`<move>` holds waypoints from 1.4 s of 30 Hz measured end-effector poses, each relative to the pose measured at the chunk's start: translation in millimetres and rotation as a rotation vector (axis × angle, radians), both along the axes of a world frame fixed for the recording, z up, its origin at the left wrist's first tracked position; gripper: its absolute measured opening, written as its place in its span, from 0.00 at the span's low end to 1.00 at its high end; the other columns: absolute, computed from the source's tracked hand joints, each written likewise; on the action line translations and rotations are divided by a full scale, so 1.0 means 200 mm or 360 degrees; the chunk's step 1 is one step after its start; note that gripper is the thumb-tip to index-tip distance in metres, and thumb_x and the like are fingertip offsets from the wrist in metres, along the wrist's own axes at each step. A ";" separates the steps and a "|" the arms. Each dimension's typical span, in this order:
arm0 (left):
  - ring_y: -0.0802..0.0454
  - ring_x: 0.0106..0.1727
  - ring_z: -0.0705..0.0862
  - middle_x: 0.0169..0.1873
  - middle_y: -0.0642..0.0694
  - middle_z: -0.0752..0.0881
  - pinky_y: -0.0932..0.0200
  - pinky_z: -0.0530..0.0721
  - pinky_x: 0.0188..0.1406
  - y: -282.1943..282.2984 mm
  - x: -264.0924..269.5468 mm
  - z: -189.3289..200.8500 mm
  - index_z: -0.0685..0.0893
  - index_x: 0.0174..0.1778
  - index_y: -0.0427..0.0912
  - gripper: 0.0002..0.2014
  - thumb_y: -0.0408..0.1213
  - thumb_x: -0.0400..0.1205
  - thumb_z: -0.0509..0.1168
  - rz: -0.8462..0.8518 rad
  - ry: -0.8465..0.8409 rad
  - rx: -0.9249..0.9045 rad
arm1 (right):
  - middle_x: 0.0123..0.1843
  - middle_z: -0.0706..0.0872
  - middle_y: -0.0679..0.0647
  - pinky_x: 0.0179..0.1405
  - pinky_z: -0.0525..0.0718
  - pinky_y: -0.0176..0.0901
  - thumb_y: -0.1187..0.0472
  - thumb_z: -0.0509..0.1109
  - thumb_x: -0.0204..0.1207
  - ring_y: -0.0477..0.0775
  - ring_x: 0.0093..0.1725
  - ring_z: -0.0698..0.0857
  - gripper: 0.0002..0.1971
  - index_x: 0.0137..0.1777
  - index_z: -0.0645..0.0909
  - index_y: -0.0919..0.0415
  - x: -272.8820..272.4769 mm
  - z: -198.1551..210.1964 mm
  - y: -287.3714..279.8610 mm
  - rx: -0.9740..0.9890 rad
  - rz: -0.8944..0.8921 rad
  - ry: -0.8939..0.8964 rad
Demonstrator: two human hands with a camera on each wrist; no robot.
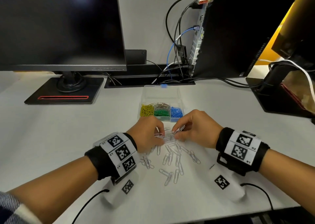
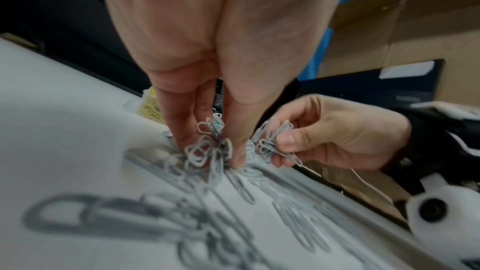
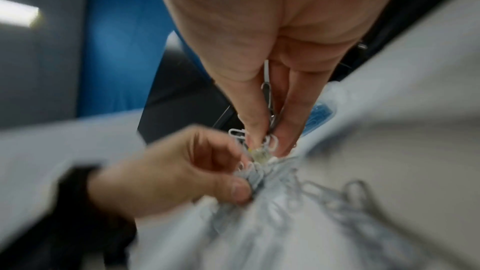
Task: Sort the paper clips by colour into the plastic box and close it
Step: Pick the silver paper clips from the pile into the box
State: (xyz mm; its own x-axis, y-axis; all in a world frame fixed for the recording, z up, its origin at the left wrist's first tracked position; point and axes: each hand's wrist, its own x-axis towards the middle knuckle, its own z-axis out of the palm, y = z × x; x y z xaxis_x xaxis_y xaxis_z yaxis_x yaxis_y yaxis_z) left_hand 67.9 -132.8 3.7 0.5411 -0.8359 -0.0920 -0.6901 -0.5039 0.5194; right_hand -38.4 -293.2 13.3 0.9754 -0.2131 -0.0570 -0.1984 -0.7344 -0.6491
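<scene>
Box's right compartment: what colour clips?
Blue paper clips, in the plastic box; clearest in the head view.

The pale grey desk top [image 1: 51,138] looks smooth and matt, likely laminate. On it lies a scatter of white coated wire paper clips [image 1: 172,162], faintly glossy; from the blurred wrist views it is hard to tell coating from bare metal. The clear plastic compartment box [image 1: 162,94] is glossy and see-through, with a small blue plastic latch [image 1: 163,85]. Inside it, yellow clips [image 1: 146,110], green clips [image 1: 161,113] and blue clips [image 1: 176,112] have a plastic-coated sheen, while the bare silver clips [image 1: 162,105] look metallic. The black wristbands [image 1: 100,164] appear to be soft matt cloth.
</scene>
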 end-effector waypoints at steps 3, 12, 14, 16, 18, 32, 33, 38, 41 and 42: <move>0.55 0.39 0.83 0.39 0.48 0.87 0.61 0.84 0.43 0.03 0.05 0.00 0.89 0.45 0.43 0.09 0.41 0.73 0.78 0.0116 0.0280 -0.0068 | 0.40 0.92 0.55 0.47 0.88 0.41 0.65 0.79 0.69 0.54 0.41 0.91 0.06 0.46 0.91 0.59 -0.02 0.00 -0.04 0.0627 -0.0172 -0.0044; 0.52 0.38 0.85 0.39 0.39 0.86 0.63 0.86 0.39 0.08 0.12 0.00 0.84 0.48 0.31 0.09 0.29 0.74 0.72 0.0326 0.1778 -0.0420 | 0.49 0.88 0.67 0.38 0.89 0.36 0.71 0.88 0.45 0.55 0.43 0.91 0.27 0.48 0.88 0.73 -0.11 -0.02 -0.06 0.2433 -0.0549 -0.0099; 0.53 0.38 0.84 0.41 0.39 0.86 0.64 0.86 0.40 0.08 0.14 -0.01 0.84 0.49 0.30 0.12 0.31 0.72 0.72 0.0344 0.1919 -0.0459 | 0.47 0.88 0.66 0.37 0.89 0.36 0.72 0.91 0.39 0.54 0.43 0.90 0.29 0.45 0.89 0.71 -0.13 -0.04 -0.06 0.2569 -0.0562 -0.0084; 0.53 0.40 0.84 0.43 0.39 0.86 0.64 0.87 0.42 0.08 0.15 -0.02 0.85 0.50 0.30 0.12 0.31 0.72 0.71 0.0344 0.2001 -0.0473 | 0.46 0.88 0.66 0.36 0.89 0.36 0.74 0.91 0.36 0.55 0.43 0.90 0.30 0.44 0.89 0.71 -0.15 -0.06 -0.05 0.2685 -0.0626 -0.0081; 0.52 0.43 0.83 0.44 0.39 0.86 0.62 0.86 0.45 0.09 0.15 -0.02 0.85 0.50 0.32 0.12 0.31 0.73 0.70 0.0349 0.2100 -0.0494 | 0.48 0.86 0.66 0.37 0.89 0.36 0.76 0.90 0.37 0.54 0.43 0.89 0.29 0.44 0.89 0.73 -0.16 -0.06 -0.05 0.2793 -0.0638 -0.0052; 0.52 0.27 0.64 0.26 0.45 0.69 0.62 0.64 0.25 0.01 0.11 0.01 0.68 0.33 0.41 0.08 0.38 0.76 0.49 0.0714 0.2640 -0.0561 | 0.38 0.76 0.58 0.26 0.71 0.39 0.70 0.70 0.59 0.50 0.30 0.69 0.10 0.38 0.73 0.63 -0.11 -0.08 -0.06 0.3071 -0.0664 0.0118; 0.52 0.26 0.63 0.26 0.45 0.68 0.62 0.63 0.24 0.01 0.11 0.01 0.68 0.31 0.41 0.11 0.41 0.77 0.50 0.0722 0.2611 -0.0539 | 0.37 0.76 0.57 0.26 0.68 0.40 0.68 0.70 0.61 0.50 0.30 0.68 0.08 0.37 0.73 0.62 -0.10 -0.08 -0.06 0.3044 -0.0667 0.0152; 0.55 0.20 0.62 0.19 0.49 0.65 0.67 0.62 0.18 -0.02 0.09 0.01 0.68 0.23 0.43 0.25 0.53 0.84 0.59 0.0798 0.2564 -0.0517 | 0.32 0.71 0.52 0.28 0.71 0.38 0.55 0.67 0.73 0.50 0.29 0.71 0.13 0.31 0.70 0.59 -0.08 -0.07 -0.06 0.3012 -0.0817 0.0258; 0.56 0.17 0.64 0.17 0.50 0.64 0.69 0.65 0.13 -0.03 0.08 0.02 0.67 0.24 0.43 0.24 0.48 0.85 0.60 0.0899 0.2652 -0.0634 | 0.26 0.70 0.53 0.26 0.81 0.40 0.59 0.65 0.75 0.53 0.26 0.77 0.15 0.28 0.69 0.60 -0.05 -0.07 -0.05 0.3043 -0.0867 0.0187; 0.57 0.16 0.64 0.17 0.51 0.64 0.68 0.65 0.11 -0.03 0.08 0.02 0.67 0.24 0.43 0.24 0.47 0.86 0.60 0.0908 0.2669 -0.0669 | 0.25 0.70 0.53 0.25 0.82 0.40 0.60 0.64 0.75 0.53 0.26 0.78 0.14 0.28 0.70 0.61 -0.04 -0.07 -0.05 0.3034 -0.0869 0.0153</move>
